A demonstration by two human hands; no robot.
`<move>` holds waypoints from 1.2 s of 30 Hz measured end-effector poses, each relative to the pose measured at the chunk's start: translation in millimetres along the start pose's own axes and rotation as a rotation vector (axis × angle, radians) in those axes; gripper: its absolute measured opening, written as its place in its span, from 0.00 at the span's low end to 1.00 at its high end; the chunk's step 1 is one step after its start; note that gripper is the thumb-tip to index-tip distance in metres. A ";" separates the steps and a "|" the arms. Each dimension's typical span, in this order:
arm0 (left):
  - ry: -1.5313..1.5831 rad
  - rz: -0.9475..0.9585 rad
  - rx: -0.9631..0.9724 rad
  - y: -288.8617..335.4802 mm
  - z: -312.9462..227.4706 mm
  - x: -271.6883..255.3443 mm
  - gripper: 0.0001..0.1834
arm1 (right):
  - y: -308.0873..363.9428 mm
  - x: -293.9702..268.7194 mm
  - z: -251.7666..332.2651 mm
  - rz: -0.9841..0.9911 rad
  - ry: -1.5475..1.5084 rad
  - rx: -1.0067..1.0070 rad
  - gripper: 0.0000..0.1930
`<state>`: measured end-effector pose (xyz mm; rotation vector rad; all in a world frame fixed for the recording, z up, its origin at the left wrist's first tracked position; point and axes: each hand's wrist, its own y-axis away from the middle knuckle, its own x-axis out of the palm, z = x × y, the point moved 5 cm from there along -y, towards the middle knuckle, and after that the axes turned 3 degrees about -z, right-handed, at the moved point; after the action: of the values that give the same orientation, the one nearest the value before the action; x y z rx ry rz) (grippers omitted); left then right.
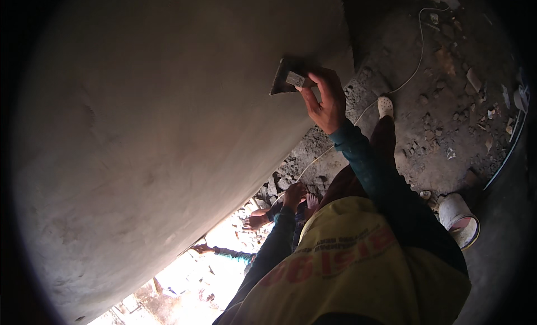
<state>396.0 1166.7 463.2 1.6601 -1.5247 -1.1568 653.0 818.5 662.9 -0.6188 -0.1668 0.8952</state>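
Plaster on the wall (168,129) looks freshly smoothed, and a small trowel (288,77) is pressed flat against it at the far right, gripped at its handle by the right hand (327,101). The left hand (293,193) is held low and well apart, on the knee; whether anything is gripped in it cannot be told. Should the blade be tilted, the surface could be gouged. Footing could be lost among the rubble (447,101) and the white cord (417,62) below.

One trowel (288,77), one bucket (460,220), one white cable (411,76), one plastered wall (168,129)
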 end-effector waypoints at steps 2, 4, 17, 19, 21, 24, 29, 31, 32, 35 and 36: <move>0.005 0.005 0.010 1.5 3.2 -1.1 0.15 | 10.0 8.6 1.7 0.031 0.039 -0.005 0.19; -0.027 -0.021 -0.035 -2.4 8.0 -6.4 0.15 | 43.6 24.1 10.9 0.171 0.062 -0.025 0.22; 0.004 -0.013 -0.045 -14.7 -0.8 -3.7 0.19 | -24.2 -16.3 -32.4 0.019 -0.156 0.273 0.20; -0.021 -0.026 -0.051 -9.7 9.0 -1.0 0.19 | -24.9 -19.7 -28.4 -0.003 -0.178 0.248 0.20; -0.041 -0.024 -0.070 -9.5 10.6 3.4 0.18 | -16.0 -14.5 -21.1 -0.036 -0.149 0.212 0.21; -0.010 0.016 -0.095 -15.4 14.5 0.3 0.18 | 16.5 5.1 19.8 0.006 -0.033 0.039 0.20; 0.101 0.037 -0.086 -17.9 24.0 -13.6 0.19 | 80.5 45.0 91.4 0.318 -0.168 -0.020 0.24; 0.066 -0.014 -0.093 -18.7 13.6 -10.7 0.19 | 75.4 40.1 88.5 0.401 -0.173 -0.002 0.24; 0.050 -0.035 -0.096 -20.8 11.1 -7.7 0.19 | 71.5 33.9 84.1 0.444 -0.171 0.005 0.24; 0.145 0.023 -0.043 -26.2 5.2 -4.3 0.19 | 32.5 1.8 19.3 0.150 -0.052 0.152 0.19; 0.192 0.087 -0.016 -34.6 10.2 -9.0 0.19 | 12.3 -8.5 -9.3 0.106 -0.137 0.301 0.21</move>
<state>403.1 1182.4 430.2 1.6270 -1.4473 -0.9339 642.9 813.6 649.3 -0.2886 -0.1196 1.0418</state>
